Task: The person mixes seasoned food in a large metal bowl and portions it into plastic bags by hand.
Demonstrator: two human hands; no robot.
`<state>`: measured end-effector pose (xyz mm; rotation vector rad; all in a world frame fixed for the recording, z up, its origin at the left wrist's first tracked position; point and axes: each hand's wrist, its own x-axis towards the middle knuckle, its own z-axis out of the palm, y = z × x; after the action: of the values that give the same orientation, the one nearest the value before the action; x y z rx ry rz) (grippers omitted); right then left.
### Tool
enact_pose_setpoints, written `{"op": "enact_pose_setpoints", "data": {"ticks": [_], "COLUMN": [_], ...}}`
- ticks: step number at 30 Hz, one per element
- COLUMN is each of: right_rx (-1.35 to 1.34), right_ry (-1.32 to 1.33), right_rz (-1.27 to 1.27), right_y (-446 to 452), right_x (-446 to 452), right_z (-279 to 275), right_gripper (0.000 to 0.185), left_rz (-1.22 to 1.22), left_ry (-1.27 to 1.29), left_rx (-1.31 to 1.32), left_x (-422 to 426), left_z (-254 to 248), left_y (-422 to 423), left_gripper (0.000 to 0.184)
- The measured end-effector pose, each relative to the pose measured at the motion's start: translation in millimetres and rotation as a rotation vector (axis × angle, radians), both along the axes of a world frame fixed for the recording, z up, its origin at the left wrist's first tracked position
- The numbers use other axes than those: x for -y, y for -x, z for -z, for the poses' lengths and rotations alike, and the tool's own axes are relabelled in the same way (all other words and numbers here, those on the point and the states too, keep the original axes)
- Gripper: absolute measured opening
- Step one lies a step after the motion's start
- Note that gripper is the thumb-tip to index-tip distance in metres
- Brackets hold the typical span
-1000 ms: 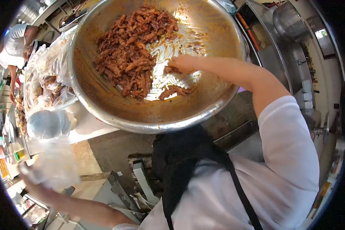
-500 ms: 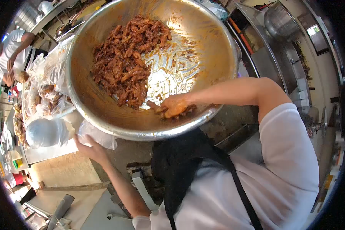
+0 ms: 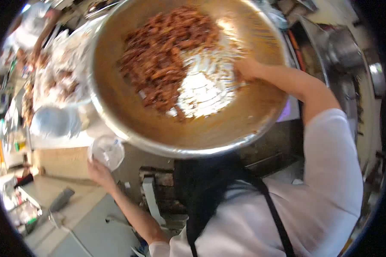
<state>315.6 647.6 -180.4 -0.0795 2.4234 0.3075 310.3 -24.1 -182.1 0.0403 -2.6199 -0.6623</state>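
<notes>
Bowl [image 3: 133, 139] — saucy meat strips [image 3: 158, 55] inside; hands [image 3: 245, 69] apart.

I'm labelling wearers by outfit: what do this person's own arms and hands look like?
Left hand and right hand look gloveless, forearms uncovered. White short sleeves end near the elbows; no wristwatch shows. Blur hides any rings.

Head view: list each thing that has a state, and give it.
Metal bowl: open, part filled, inside smeared
Sauced pieces: heaped to one side
Clear plastic item: held, outside the bowl
Bluish plastic bag: bulging
Black apron: worn
Left hand: closed on the clear plastic item
Right hand: inside the bowl, grip too blurred to tell
</notes>
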Motion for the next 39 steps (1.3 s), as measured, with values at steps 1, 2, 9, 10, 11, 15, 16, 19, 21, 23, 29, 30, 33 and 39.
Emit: {"op": "enact_pose_setpoints", "data": {"ticks": [1, 2, 9, 10, 11, 15, 16, 19, 21, 23, 29, 30, 33, 39], "right_rx": [-0.040, 0.073, 0.420, 0.473, 0.523, 0.563, 0.689, 0.915, 0.822, 0.489, 0.195, 0.199, 0.083, -0.252], "right_ry": [0.015, 0.130, 0.895, 1.022, 1.135, 1.486, 1.548, 1.629, 1.698, 1.793, 1.798, 1.800, 1.818, 2.182], "right_rz": [0.035, 0.108, 0.463, 0.631, 0.797, 0.878, 0.881, 0.828, 0.954, 1.108, 0.970, 0.975, 0.897, 1.019], "right_y": [-17.4, -32.2, -22.0, -10.2, 1.8, 39.9, 48.1, 76.8, 94.5, 115.5, 111.3, 118.8, 121.0, 124.9], "right_x": [16.4, 37.6, 248.8, 271.0, 293.1, 334.9, 352.4, 432.8, 504.4, 541.3, 532.4, 529.6, 505.6, 462.4], "right_z": [12.5, 11.2, -64.3, -90.5, -116.5, -149.0, -144.5, -126.3, -75.8, -61.1, -106.9, -105.0, -146.4, -167.3], "right_gripper": [0.028, 0.025, 0.048, 0.043, 0.038, 0.028, 0.027, 0.029, 0.031, 0.030, 0.027, 0.028, 0.027, 0.031], "left_rz": [-0.036, -0.081, -0.163, -0.158, -0.150, -0.083, -0.052, 0.022, 0.172, 0.149, 0.133, 0.145, 0.167, 0.384], "left_ry": [-0.014, -0.033, -0.268, -0.279, -0.289, -0.289, -0.298, -0.393, -0.432, -0.330, -0.272, -0.230, -0.212, -0.239], "left_rx": [0.024, 0.050, 0.297, 0.266, 0.240, 0.130, 0.094, 0.136, -0.070, -0.040, 0.007, -0.001, 0.034, -0.271], "left_x": [0.6, -8.3, -41.1, -40.3, -38.5, -34.5, -34.7, -47.3, -41.8, -20.4, -7.5, -4.1, -18.0, -38.0], "left_z": [-3.0, -7.3, -48.9, -50.8, -52.1, -65.3, -70.8, -112.2, -107.9, -102.3, -132.3, -131.7, -163.9, -189.6], "left_y": [-1.5, -5.1, 7.5, 10.3, 12.2, 17.7, 18.7, 5.8, -1.5, 14.3, 47.6, 58.5, 76.3, 146.3], "left_gripper": [0.027, 0.028, 0.032, 0.032, 0.032, 0.032, 0.032, 0.034, 0.035, 0.035, 0.031, 0.030, 0.029, 0.023]}}
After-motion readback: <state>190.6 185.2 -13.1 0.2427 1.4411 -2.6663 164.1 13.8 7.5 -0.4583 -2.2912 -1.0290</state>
